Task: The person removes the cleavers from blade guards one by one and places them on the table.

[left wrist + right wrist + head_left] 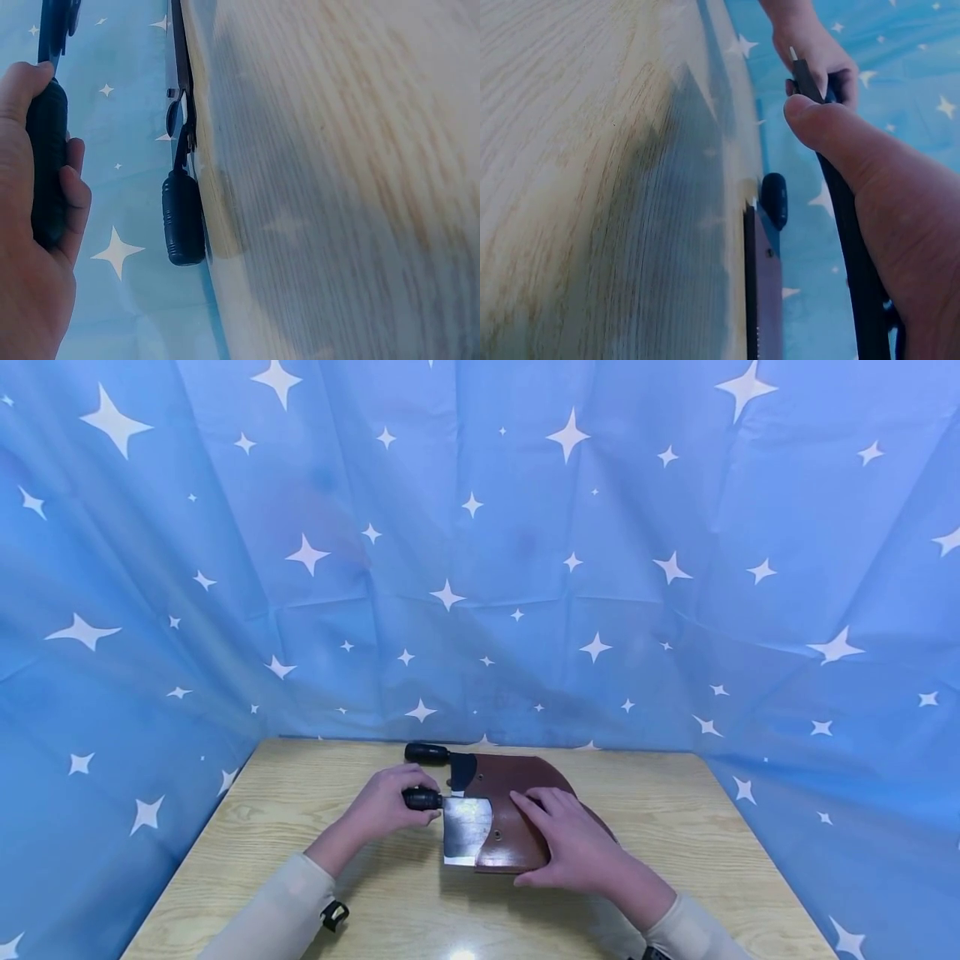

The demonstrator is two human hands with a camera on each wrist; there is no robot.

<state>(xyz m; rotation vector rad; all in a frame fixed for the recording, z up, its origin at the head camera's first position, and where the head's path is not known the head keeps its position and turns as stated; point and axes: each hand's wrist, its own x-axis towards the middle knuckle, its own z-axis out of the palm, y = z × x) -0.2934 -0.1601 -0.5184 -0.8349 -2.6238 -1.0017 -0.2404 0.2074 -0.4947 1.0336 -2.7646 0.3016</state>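
My left hand grips the black handle of a cleaver. Its broad steel blade shows bare near the handle, and the rest sits inside a brown leather sheath. That sheath is held by my right hand, thumb on the near edge and fingers spread over the top face. In the right wrist view the sheath's dark edge runs under the thumb, raised above the table. A second cleaver lies behind, its black handle pointing left and its blade in another brown sheath, partly overlapped by the first.
The light wood table carries the second cleaver near its back edge. A blue curtain with white stars hangs behind the table and along both sides. Black bands circle the sleeved wrists.
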